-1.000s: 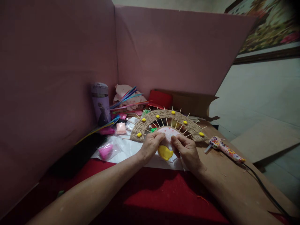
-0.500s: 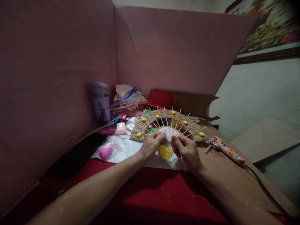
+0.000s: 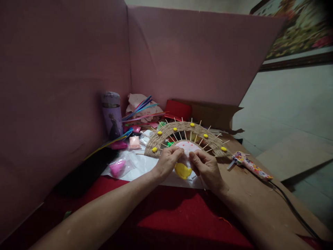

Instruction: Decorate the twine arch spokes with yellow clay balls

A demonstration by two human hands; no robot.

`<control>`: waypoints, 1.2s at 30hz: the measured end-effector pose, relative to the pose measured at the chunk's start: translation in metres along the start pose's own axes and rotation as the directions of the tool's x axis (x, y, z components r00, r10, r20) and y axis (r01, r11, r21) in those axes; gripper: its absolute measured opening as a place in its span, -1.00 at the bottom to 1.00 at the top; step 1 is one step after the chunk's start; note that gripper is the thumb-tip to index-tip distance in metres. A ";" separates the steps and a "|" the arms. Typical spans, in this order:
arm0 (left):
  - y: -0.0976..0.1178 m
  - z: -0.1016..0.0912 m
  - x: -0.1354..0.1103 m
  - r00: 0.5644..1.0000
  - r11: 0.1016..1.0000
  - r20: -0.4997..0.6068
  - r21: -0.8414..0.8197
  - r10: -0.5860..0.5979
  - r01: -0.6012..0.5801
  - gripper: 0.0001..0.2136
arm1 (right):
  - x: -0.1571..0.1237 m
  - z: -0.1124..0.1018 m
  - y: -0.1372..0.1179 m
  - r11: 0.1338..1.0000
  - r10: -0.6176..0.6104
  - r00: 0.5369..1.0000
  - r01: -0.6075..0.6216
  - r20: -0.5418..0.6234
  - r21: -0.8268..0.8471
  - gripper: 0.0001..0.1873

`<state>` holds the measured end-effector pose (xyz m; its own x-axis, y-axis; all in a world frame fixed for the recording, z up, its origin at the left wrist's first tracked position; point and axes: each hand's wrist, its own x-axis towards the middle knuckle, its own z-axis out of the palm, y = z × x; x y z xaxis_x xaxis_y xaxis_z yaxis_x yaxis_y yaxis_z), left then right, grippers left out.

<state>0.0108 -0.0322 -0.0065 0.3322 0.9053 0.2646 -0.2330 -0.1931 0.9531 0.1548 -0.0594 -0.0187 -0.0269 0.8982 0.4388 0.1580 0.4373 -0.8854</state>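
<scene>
My left hand (image 3: 169, 160) and my right hand (image 3: 205, 166) are both closed, thumbs against fingers, pinching the top of a clear plastic bag. A lump of yellow clay (image 3: 183, 171) hangs low in the bag between them. Just behind my hands lies a half-ring fan shape wound with brown twine (image 3: 182, 129), with thin sticks poking out and several yellow clay dots (image 3: 192, 125) on it. At its centre a pale half-circle of fabric with red spots (image 3: 187, 145) shows, partly covered by my hands.
White paper (image 3: 135, 160) lies under the bags of pink clay (image 3: 117, 168) on the left. A purple tumbler (image 3: 112, 116) and pipe cleaners (image 3: 142, 110) stand behind. On the right rests a flower-patterned glue gun (image 3: 251, 166) with its cord. Pink boards (image 3: 203, 55) wall the back and left.
My fingers have shifted slightly on the bag, and the yellow clay hangs a touch lower. Everything else stays in place.
</scene>
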 end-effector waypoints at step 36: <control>-0.003 -0.001 0.002 0.999 0.998 -0.049 -0.062 -0.019 0.016 -0.67 | 0.001 -0.001 -0.003 1.000 0.024 0.998 -0.024 -0.060 -0.009 -0.57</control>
<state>0.0115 -0.0292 -0.0093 0.2910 0.9265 0.2386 -0.2840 -0.1545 0.9463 0.1548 -0.0599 -0.0161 0.0365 0.9039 0.4262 0.1671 0.4149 -0.8944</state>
